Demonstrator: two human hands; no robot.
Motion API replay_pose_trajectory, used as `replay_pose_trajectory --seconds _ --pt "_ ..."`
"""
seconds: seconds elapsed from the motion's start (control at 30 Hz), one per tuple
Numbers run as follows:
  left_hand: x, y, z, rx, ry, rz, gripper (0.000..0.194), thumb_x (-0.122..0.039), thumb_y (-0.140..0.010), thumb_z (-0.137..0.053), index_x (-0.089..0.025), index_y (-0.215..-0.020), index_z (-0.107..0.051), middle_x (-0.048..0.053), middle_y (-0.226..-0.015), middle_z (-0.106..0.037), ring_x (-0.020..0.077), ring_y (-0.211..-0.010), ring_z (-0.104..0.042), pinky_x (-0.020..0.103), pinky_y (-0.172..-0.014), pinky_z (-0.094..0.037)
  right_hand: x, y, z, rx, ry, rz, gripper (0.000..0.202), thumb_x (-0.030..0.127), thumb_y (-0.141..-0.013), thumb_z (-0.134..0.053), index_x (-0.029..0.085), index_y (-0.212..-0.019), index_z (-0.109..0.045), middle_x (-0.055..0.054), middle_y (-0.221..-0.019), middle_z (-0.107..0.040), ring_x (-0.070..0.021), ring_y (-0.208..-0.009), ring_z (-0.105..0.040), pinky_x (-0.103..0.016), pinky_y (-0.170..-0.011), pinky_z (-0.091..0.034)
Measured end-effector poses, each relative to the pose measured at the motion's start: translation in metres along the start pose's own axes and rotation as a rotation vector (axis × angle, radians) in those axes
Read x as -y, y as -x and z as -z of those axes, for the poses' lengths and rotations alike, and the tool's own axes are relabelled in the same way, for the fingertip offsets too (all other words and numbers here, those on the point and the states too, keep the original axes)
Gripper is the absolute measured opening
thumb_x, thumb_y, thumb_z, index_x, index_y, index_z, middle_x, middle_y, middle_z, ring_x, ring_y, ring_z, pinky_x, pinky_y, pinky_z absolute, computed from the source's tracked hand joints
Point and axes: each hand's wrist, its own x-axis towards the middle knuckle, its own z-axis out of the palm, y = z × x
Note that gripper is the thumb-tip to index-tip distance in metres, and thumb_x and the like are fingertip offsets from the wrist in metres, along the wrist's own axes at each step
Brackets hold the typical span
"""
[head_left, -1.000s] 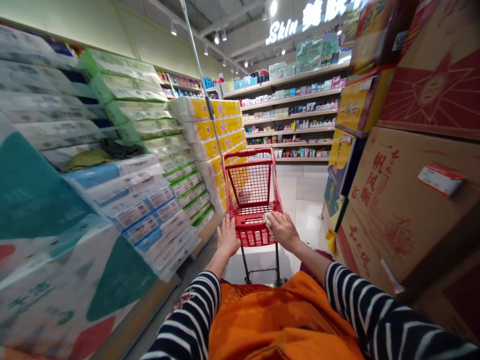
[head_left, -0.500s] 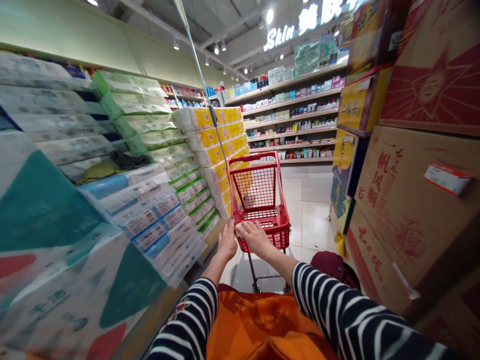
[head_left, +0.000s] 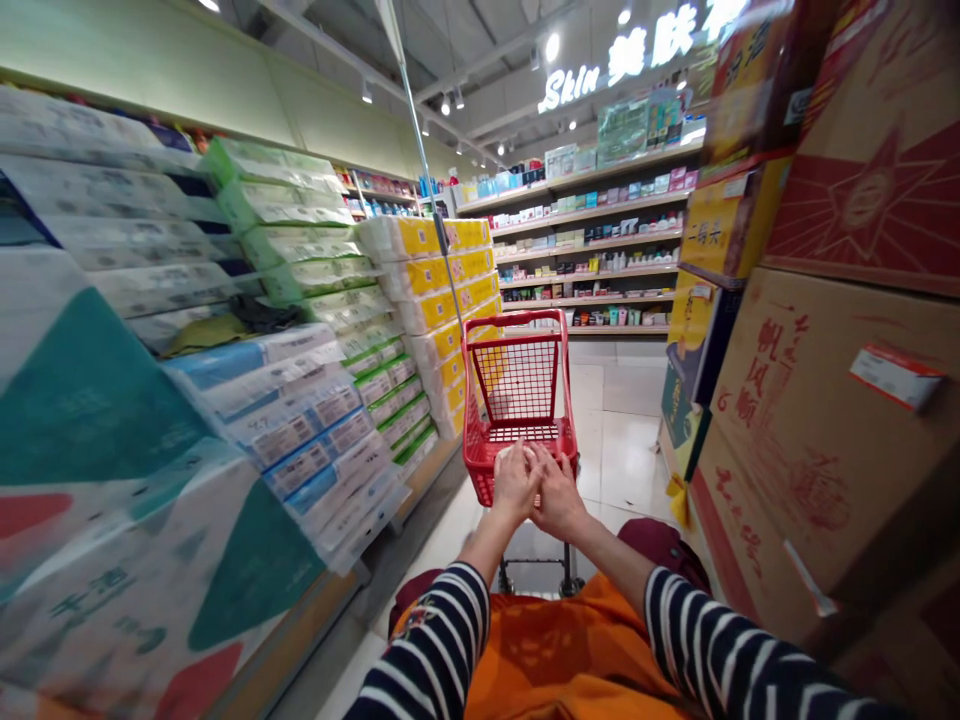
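A red shopping cart (head_left: 519, 375) with a grid basket stands straight ahead of me. My left hand (head_left: 514, 482) and my right hand (head_left: 559, 497) meet over the basket's near edge, fingers curled in and touching each other. A small white wad (head_left: 517, 450), like a piece of tissue, peeks out at the fingertips of my left hand. What my right fingers hold is mostly hidden behind the knuckles. Whether either hand touches the cart's edge I cannot tell.
On the left rise stacks of packaged tissue paper (head_left: 315, 400), with yellow packs (head_left: 450, 300) farther along. Cardboard cartons (head_left: 810, 430) line the right side. Shelves of small boxes and bottles (head_left: 592, 240) cross the back. Pale floor tiles (head_left: 626, 430) run between them.
Both hands have moved right along the near side of the cart. The right hand has come off the basket's left corner, and the two hands are now together.
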Motion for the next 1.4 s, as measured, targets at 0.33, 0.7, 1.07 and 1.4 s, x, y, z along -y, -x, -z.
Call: replay_pose_trajectory --seconds 0.33,0.7,1.07,1.4 --pt "0.061 0.005 0.038 0.046 -0.395 0.058 0.038 -0.017 -0.082 -0.044 -0.025 -0.117 -0.057 0.008 -0.14 -0.042 0.028 -0.133 -0.029 0.055 -0.108 -0.021 -0.032 0.017 0.011 -0.102 0.061 -0.115 0.059 0.006 -0.073 -0.038 0.012 -0.131 -0.045 -0.013 -0.135 -0.047 -0.0225 -0.126 -0.041 -0.05 -0.107 -0.018" --pt "0.03 -0.001 -0.016 0.0 -0.306 -0.207 0.041 -0.016 -0.088 -0.033 -0.016 -0.125 -0.049 0.012 -0.136 -0.045 0.0245 -0.13 -0.034 0.046 -0.108 -0.029 -0.032 0.003 -0.008 -0.29 -0.089 -0.138 0.06 0.003 -0.067 -0.038 0.008 -0.127 -0.048 -0.015 -0.121 -0.059 -0.0235 -0.116 -0.051 -0.041 -0.098 -0.041" --pt "0.055 0.013 0.023 -0.012 -0.364 -0.094 0.056 -0.013 -0.075 -0.046 -0.014 -0.131 -0.043 0.015 -0.143 -0.035 0.0274 -0.135 -0.023 0.048 -0.111 -0.021 -0.021 0.008 -0.014 -0.243 -0.143 -0.103 0.069 0.0 -0.066 -0.036 0.009 -0.135 -0.038 -0.015 -0.133 -0.048 -0.022 -0.125 -0.042 -0.043 -0.102 -0.038" --pt "0.01 0.014 -0.021 0.071 -0.254 -0.319 0.056 -0.015 -0.078 -0.043 -0.014 -0.134 -0.039 0.013 -0.145 -0.032 0.0275 -0.137 -0.019 0.05 -0.111 -0.022 -0.033 -0.001 -0.005 -0.359 -0.273 -0.168 0.069 0.005 -0.071 -0.036 0.013 -0.139 -0.033 -0.012 -0.136 -0.045 -0.021 -0.126 -0.041 -0.041 -0.102 -0.039"
